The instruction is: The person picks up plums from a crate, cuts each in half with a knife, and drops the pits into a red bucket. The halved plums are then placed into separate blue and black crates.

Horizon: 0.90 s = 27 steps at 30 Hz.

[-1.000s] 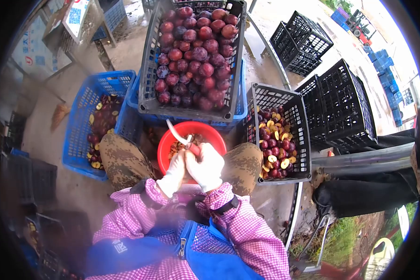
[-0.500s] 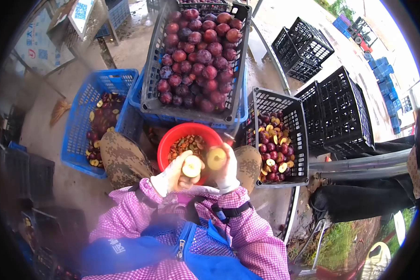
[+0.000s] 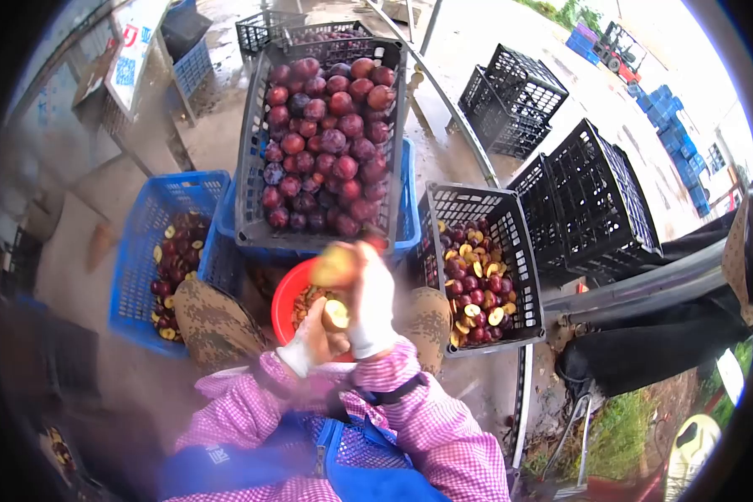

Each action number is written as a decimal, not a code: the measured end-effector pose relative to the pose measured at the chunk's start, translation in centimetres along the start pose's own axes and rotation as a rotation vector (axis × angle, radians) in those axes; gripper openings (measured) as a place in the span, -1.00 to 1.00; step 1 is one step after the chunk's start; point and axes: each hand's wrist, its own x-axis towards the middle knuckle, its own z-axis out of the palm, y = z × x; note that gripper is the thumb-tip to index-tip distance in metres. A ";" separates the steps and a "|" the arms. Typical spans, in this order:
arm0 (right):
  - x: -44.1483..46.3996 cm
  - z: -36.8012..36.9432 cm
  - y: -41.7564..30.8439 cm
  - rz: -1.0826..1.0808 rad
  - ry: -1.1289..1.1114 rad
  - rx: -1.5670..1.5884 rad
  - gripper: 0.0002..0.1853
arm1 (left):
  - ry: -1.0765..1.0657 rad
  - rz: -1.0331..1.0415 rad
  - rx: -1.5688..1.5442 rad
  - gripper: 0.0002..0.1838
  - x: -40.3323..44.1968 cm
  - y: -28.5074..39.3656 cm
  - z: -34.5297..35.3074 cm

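Observation:
My left hand [image 3: 316, 339] is closed around a plum half [image 3: 336, 315], its pale yellow cut face turned up, low over the front of the red bowl [image 3: 286, 305]. Reddish-brown bits of plum lie in that bowl. Higher and blurred by motion, my right hand [image 3: 371, 297] grips another plum half [image 3: 333, 266] at its fingertips. Something dark red shows past the right fingers, too smeared to name. Straight ahead, whole plums [image 3: 330, 142] fill a black crate [image 3: 251, 167] resting on a blue one.
Cut plums lie in a blue crate [image 3: 134, 276] at left and a black crate [image 3: 527, 289] at right. Stacked black crates [image 3: 590, 205] stand farther right, beside a metal rail [image 3: 644, 293] and a person's dark-clothed leg [image 3: 644, 356]. A forklift [image 3: 621, 52] is in the distance.
My right hand has moved up and left with its plum half, above the left hand. My left hand keeps its plum half, slightly lower. The whole view has shifted a little.

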 end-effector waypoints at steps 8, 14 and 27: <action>-2.9 1.0 -6.5 0.151 0.105 0.266 -0.75 | -0.497 0.477 0.491 -0.38 0.1 5.5 8.2; -7.5 -7.2 -4.9 0.314 0.272 0.096 -0.89 | 0.111 0.756 0.951 -0.36 10.3 9.5 9.3; -7.5 -10.7 -1.5 0.622 0.148 0.187 -0.75 | -0.144 0.249 0.625 -0.51 12.0 11.1 8.8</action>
